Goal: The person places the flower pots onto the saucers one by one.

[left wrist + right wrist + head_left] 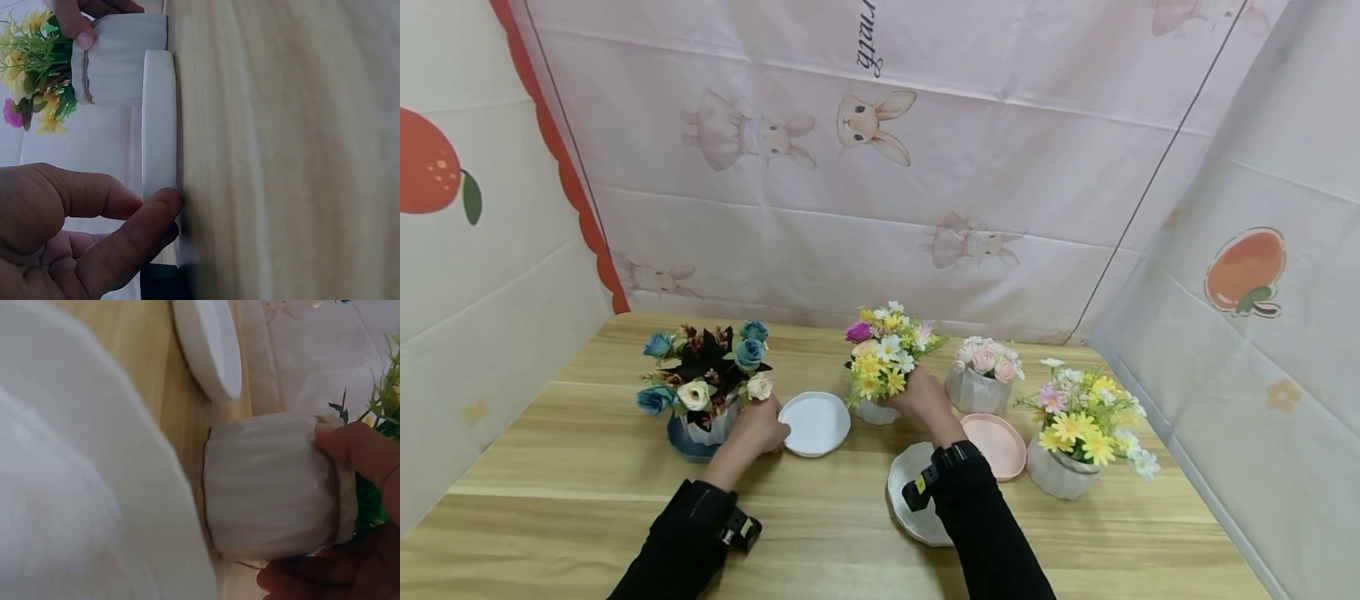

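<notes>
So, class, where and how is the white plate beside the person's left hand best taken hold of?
Probably pinch the white plate by its left rim, coming from the left, as the left hand does. It is shallow, with a low edge to pinch, while the flower pot the right hand grips is close on its right.

Bare tabletop (827, 533) offered passage between the left sleeve (673, 542) and the grey plate (898, 500) up to the white plate (815, 424), and behind that plate between the blue-rose pot (709, 429) and the middle pot (876, 412), whereas the pink plate (1000, 446), pink-flowered pot (979, 391) and yellow-flowered pot (1060, 475) obstructed the right side.
</notes>
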A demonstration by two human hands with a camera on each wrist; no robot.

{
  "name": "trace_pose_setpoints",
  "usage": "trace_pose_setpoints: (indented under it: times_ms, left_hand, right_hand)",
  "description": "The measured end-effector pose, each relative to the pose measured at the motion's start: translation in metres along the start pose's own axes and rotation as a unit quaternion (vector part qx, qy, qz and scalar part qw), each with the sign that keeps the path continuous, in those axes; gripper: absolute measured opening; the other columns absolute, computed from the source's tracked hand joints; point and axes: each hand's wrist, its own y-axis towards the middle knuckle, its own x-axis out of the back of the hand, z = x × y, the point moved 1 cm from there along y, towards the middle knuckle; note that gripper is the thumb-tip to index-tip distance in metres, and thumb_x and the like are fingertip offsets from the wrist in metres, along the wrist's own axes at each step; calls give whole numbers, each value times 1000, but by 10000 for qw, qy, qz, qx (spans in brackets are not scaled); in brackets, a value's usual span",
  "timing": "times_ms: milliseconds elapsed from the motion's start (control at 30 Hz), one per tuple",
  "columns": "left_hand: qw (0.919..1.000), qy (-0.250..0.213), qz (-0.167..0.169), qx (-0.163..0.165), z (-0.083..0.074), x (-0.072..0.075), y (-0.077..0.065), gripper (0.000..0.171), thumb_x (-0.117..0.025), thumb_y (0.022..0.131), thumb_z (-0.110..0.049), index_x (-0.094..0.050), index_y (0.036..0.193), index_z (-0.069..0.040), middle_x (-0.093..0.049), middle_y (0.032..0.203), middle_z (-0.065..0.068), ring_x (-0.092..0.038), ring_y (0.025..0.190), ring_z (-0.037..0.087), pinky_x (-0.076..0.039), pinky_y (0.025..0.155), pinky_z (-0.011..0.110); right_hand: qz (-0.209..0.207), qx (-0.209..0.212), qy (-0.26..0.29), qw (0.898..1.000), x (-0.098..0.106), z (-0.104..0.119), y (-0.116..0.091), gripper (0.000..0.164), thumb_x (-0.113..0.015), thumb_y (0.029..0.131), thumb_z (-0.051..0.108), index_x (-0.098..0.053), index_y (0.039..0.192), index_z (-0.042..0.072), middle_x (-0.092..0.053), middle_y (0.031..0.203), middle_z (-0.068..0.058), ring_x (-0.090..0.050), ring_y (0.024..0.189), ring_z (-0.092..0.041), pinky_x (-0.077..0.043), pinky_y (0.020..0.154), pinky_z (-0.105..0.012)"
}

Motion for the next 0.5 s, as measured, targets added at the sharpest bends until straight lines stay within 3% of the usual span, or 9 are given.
trace_pose_setpoints:
  times_ms: [200,300,500]
  left_hand:
    - [9999,-124,29,4,1,-1,0,8,-55,83,-3,-54,75,-2,-55,53,6,-52,49,18,-39,48,27]
    - [9999,-155,26,8,1,0,-1,3,-55,83,-1,-54,83,1,-55,55,6,-53,51,18,-40,48,27]
    - [9999,-158,65,-20,1,0,0,15,-55,82,1,-54,96,6,-57,58,6,-54,51,17,-42,49,27]
  right_hand:
    - [174,41,295,9994,-5,3,3,68,-81,70,28,-52,129,11,-56,122,-11,-53,107,-29,-41,91,-44]
    - [180,71,353,9992,-9,3,6,77,-81,70,29,-44,135,9,-51,128,-13,-50,113,-32,-38,95,-45]
    - [-37,117,500,9987,-9,1,6,78,-82,70,24,-42,135,6,-50,130,-14,-50,112,-32,-39,94,-44]
